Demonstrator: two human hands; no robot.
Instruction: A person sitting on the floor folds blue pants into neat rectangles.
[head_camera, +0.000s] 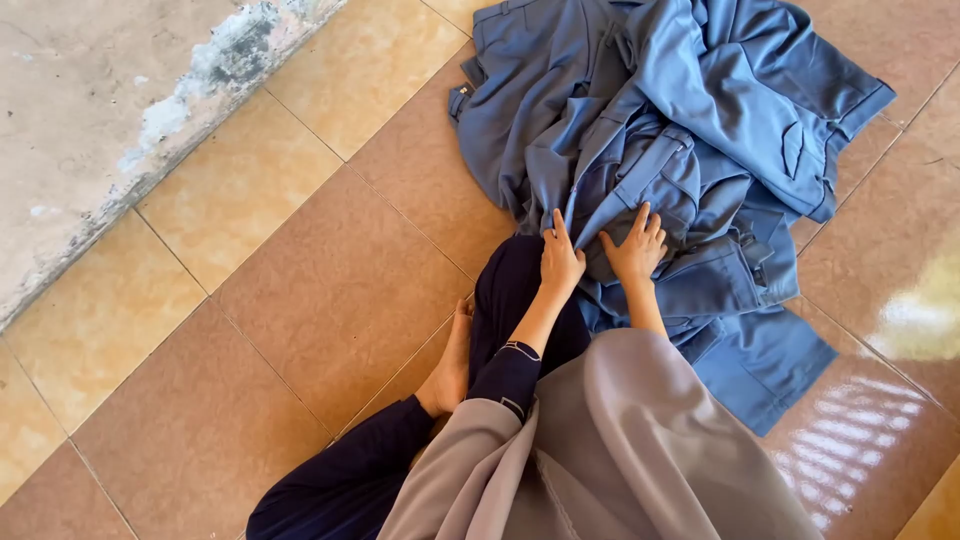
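Tiled floor (300, 290), tan and brown squares, runs under everything I see; a worn concrete strip (90, 130) lies far off to the left of both hands.

Pile of blue clothes (650, 140) spreads ahead of the hands and off to their right, rumpled, several garments overlapping. I cannot tell how many pieces or where one ends and the next begins. Its top edge is cut off by the frame. No box, basket or bag in view; the clothes lie straight on the floor.

Grey cloth (620, 450) drapes below the wrists, hiding the person's lap and cut off at the bottom edge. Dark trousers (500, 290) show just behind the left hand; a bare foot (452, 365) sits further back, touching the floor.

Left hand (560, 260): flat, fingers close together, pressed on the near edge of the blue pile. Right hand (636, 250): just beside it, fingers spread, pressed down on a fold. Neither hand is pinching anything that I can see.
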